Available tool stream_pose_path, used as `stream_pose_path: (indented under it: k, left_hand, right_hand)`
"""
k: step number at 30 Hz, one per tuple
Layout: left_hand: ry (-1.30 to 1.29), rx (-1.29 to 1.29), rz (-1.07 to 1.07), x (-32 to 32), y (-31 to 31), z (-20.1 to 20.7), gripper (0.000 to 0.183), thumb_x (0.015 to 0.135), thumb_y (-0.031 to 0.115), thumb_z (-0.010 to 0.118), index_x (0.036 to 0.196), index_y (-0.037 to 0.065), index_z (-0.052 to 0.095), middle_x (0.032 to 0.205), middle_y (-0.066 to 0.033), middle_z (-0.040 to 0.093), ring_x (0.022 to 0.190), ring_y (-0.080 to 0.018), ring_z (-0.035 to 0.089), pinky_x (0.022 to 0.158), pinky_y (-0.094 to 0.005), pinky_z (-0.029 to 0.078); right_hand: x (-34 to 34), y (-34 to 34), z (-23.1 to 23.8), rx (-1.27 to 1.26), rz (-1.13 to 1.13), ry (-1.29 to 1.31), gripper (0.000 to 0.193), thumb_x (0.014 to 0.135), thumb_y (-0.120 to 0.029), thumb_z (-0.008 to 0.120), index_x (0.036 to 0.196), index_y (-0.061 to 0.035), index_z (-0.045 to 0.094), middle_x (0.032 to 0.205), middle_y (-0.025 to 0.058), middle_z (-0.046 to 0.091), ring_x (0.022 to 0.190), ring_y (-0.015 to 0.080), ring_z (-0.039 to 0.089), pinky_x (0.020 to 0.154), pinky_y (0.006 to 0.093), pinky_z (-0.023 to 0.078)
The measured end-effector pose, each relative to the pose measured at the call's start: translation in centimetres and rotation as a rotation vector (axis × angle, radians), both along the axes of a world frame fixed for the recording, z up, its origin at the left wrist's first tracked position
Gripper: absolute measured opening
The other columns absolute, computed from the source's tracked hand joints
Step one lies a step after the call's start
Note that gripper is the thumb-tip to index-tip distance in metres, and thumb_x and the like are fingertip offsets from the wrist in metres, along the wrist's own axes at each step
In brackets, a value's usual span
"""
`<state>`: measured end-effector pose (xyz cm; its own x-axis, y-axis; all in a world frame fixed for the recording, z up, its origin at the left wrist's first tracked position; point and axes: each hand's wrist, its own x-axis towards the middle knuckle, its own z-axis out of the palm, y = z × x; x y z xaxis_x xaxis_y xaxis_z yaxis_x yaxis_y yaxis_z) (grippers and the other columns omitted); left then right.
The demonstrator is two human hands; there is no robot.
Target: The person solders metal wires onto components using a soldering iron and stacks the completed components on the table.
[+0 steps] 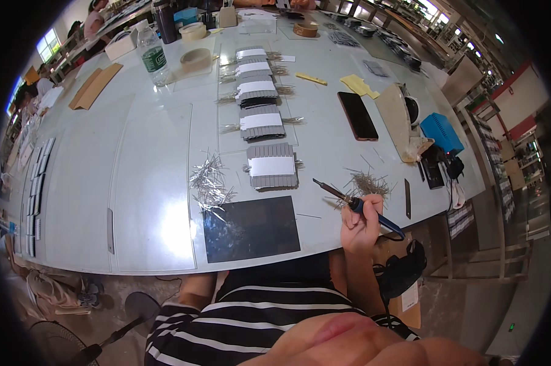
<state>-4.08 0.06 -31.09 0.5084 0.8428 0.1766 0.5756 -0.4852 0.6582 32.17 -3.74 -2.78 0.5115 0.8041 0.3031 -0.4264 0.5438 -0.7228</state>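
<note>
My right hand (pixel 363 223) is closed around a soldering iron (pixel 356 205) with a dark blue handle, its tip pointing up and left above the table. Just beyond that hand lies a heap of thin metal pins (pixel 370 182). A second, shinier pile of thin metal strips (pixel 209 178) sits left of centre, partly over the edge of a dark rectangular plate (pixel 251 230). Behind the plate is a bundle of grey ribbed strips (pixel 272 166) with a white band and wires sticking out at both sides. My left forearm (pixel 197 289) goes below the table edge, hiding that hand.
Several similar banded bundles (pixel 262 123) run in a row away from me. A phone (pixel 357 116), a tape dispenser (pixel 397 119) and a blue box (pixel 441 133) are on the right. A bottle (pixel 152 56) and tape rolls (pixel 196 57) stand at the far left.
</note>
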Motion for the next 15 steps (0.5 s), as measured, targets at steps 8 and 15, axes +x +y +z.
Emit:
stream_pose_path:
  k: [8, 15]
  left_hand:
    - [0.036, 0.037, -0.054, 3.0, 1.7, 1.7, 0.042, 0.098, 0.032, 0.051, 0.129, 0.003, 0.058, 0.119, -0.0276, 0.062, 0.111, -0.0437, 0.059, 0.099, -0.0455, 0.045]
    - [0.083, 0.041, -0.099, 4.1, 4.2, 3.4, 0.044, 0.099, 0.033, 0.05, 0.131, 0.004, 0.057, 0.122, -0.0277, 0.061, 0.113, -0.0433, 0.058, 0.099, -0.0452, 0.044]
  right_hand:
    - [-0.1, 0.3, -0.1, -0.005, 0.03, 0.038, 0.006, 0.098, -0.012, 0.048, 0.097, -0.006, 0.048, 0.063, 0.0015, 0.045, 0.052, 0.0095, 0.036, 0.053, 0.028, 0.03]
    - [-0.4, 0.3, -0.1, 0.065, -0.027, 0.071, 0.008, 0.1, -0.014, 0.052, 0.099, -0.0073, 0.048, 0.064, 0.0008, 0.045, 0.053, 0.0101, 0.039, 0.055, 0.0275, 0.031]
